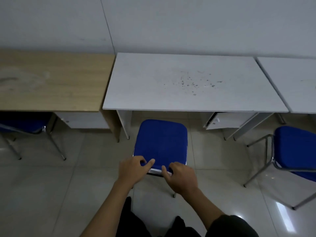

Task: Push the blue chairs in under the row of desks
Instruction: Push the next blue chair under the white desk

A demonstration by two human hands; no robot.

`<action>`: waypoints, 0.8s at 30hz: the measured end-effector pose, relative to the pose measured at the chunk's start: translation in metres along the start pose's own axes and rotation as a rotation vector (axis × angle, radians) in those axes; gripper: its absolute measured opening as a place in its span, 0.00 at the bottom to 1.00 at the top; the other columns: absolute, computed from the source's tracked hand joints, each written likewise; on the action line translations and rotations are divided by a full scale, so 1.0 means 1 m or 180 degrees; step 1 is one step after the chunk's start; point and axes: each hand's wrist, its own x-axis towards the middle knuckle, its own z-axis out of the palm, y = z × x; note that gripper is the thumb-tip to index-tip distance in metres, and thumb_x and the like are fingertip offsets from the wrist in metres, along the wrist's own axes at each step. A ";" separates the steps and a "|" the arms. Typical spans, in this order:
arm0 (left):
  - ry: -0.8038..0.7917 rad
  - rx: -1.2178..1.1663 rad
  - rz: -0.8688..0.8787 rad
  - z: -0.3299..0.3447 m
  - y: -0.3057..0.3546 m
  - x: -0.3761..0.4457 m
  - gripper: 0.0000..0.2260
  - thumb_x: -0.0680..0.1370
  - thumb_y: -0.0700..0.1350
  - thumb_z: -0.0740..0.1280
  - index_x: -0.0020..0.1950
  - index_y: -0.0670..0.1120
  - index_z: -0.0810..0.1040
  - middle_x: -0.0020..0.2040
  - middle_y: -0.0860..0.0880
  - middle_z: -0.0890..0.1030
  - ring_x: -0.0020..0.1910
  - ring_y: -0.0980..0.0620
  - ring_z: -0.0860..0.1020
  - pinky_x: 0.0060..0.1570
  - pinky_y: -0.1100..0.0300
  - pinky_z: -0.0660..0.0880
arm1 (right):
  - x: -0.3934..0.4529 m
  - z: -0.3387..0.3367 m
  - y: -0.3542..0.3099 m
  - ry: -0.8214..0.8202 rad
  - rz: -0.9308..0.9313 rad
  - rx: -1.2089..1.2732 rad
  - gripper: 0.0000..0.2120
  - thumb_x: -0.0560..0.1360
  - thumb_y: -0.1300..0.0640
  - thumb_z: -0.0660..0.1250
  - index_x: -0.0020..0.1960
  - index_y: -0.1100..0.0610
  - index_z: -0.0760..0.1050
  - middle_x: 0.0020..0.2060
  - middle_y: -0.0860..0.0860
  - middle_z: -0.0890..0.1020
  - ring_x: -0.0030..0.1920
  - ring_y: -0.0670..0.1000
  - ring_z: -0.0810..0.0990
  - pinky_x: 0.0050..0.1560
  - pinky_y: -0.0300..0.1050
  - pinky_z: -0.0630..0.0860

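A blue chair with a metal frame stands in front of the white desk, its seat just short of the desk's front edge. My left hand grips the near left of the chair's back rail. My right hand grips the rail to the right of it. A second blue chair stands out on the floor at the right, turned at an angle. A third blue chair sits partly under the wooden desk at the left.
Another white desk adjoins on the right. A small drawer unit with its door ajar hangs under the white desk's right side. Desk legs flank the chair. All the desks stand against the wall; the tiled floor is glossy.
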 end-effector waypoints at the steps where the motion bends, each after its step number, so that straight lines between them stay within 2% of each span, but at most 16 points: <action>1: 0.0040 -0.0014 -0.0039 0.008 0.013 -0.006 0.29 0.72 0.77 0.56 0.43 0.55 0.83 0.34 0.58 0.81 0.34 0.61 0.78 0.40 0.59 0.77 | -0.001 -0.006 0.015 -0.0028 -0.0097 0.0012 0.23 0.80 0.35 0.58 0.33 0.49 0.71 0.26 0.44 0.72 0.24 0.44 0.68 0.24 0.41 0.65; 3: 0.0061 -0.0122 -0.0045 0.016 0.031 -0.013 0.31 0.71 0.78 0.55 0.46 0.55 0.84 0.37 0.58 0.82 0.37 0.60 0.79 0.41 0.59 0.78 | 0.001 -0.017 0.038 -0.0041 -0.0222 0.0021 0.23 0.80 0.36 0.58 0.34 0.50 0.74 0.28 0.44 0.74 0.25 0.45 0.69 0.26 0.42 0.67; 4: 0.0056 -0.0227 -0.0073 0.019 0.039 -0.016 0.32 0.70 0.79 0.56 0.48 0.55 0.84 0.42 0.58 0.83 0.42 0.60 0.80 0.45 0.59 0.78 | 0.003 -0.024 0.048 -0.0106 -0.0230 -0.0019 0.23 0.79 0.35 0.57 0.36 0.50 0.74 0.29 0.44 0.75 0.26 0.45 0.70 0.27 0.42 0.68; 6: -0.0042 -0.0426 -0.0197 0.028 0.049 -0.025 0.35 0.67 0.81 0.59 0.56 0.56 0.82 0.58 0.58 0.81 0.57 0.57 0.78 0.56 0.55 0.76 | 0.003 -0.035 0.062 -0.0223 -0.0080 -0.0155 0.25 0.78 0.31 0.54 0.38 0.49 0.75 0.32 0.44 0.76 0.30 0.45 0.73 0.32 0.43 0.73; 7: -0.0100 -0.0448 -0.0269 0.033 0.050 -0.031 0.38 0.65 0.82 0.59 0.60 0.56 0.80 0.65 0.56 0.77 0.65 0.54 0.73 0.63 0.51 0.74 | 0.000 -0.036 0.065 -0.0210 0.0088 -0.0180 0.27 0.78 0.28 0.52 0.40 0.49 0.76 0.33 0.44 0.77 0.33 0.45 0.75 0.35 0.44 0.74; 8: -0.0146 -0.0435 -0.0355 0.037 0.052 -0.038 0.40 0.63 0.83 0.60 0.64 0.57 0.78 0.71 0.54 0.72 0.71 0.50 0.68 0.67 0.47 0.70 | -0.005 -0.037 0.067 -0.0146 0.0292 -0.0140 0.30 0.77 0.26 0.50 0.42 0.48 0.77 0.37 0.44 0.79 0.38 0.46 0.78 0.41 0.45 0.76; 10: -0.0165 -0.0502 -0.0528 0.044 0.055 -0.048 0.44 0.60 0.84 0.61 0.67 0.59 0.75 0.78 0.52 0.63 0.78 0.46 0.56 0.72 0.42 0.64 | -0.018 -0.035 0.065 -0.0171 0.0750 0.0038 0.36 0.73 0.20 0.48 0.54 0.46 0.80 0.53 0.45 0.82 0.56 0.50 0.79 0.58 0.52 0.74; 12: -0.0090 -0.0686 -0.0649 0.046 0.060 -0.049 0.44 0.57 0.84 0.63 0.66 0.61 0.75 0.80 0.51 0.58 0.79 0.45 0.50 0.74 0.39 0.61 | -0.026 -0.034 0.062 -0.0399 0.1039 0.0261 0.44 0.68 0.15 0.47 0.66 0.44 0.77 0.71 0.48 0.74 0.73 0.54 0.67 0.70 0.59 0.69; 14: -0.0020 -0.0842 -0.0696 0.046 0.066 -0.046 0.44 0.54 0.84 0.65 0.63 0.62 0.76 0.81 0.51 0.55 0.78 0.46 0.47 0.74 0.38 0.58 | -0.025 -0.038 0.061 -0.0568 0.1133 0.0479 0.47 0.65 0.14 0.49 0.70 0.43 0.75 0.79 0.49 0.63 0.80 0.55 0.55 0.75 0.65 0.61; 17: 0.0084 -0.0914 -0.0616 0.046 0.065 -0.040 0.43 0.52 0.84 0.65 0.59 0.61 0.78 0.81 0.52 0.53 0.78 0.46 0.46 0.74 0.36 0.58 | -0.018 -0.043 0.062 -0.0655 0.1080 0.0705 0.43 0.64 0.16 0.53 0.69 0.40 0.73 0.83 0.49 0.52 0.82 0.55 0.43 0.76 0.68 0.54; 19: 0.0012 -0.0922 -0.0600 0.045 0.064 -0.033 0.43 0.52 0.85 0.65 0.58 0.61 0.78 0.81 0.53 0.52 0.78 0.45 0.45 0.74 0.35 0.57 | -0.015 -0.042 0.066 -0.0637 0.1021 0.0804 0.39 0.64 0.18 0.55 0.66 0.39 0.74 0.83 0.49 0.48 0.81 0.54 0.38 0.76 0.69 0.52; 24: -0.0065 -0.1031 -0.0631 0.038 0.068 -0.006 0.41 0.52 0.83 0.66 0.57 0.60 0.79 0.81 0.54 0.53 0.78 0.47 0.46 0.74 0.36 0.59 | 0.011 -0.041 0.073 -0.0505 0.0925 0.0974 0.33 0.66 0.20 0.58 0.61 0.40 0.76 0.83 0.50 0.49 0.82 0.54 0.38 0.76 0.70 0.54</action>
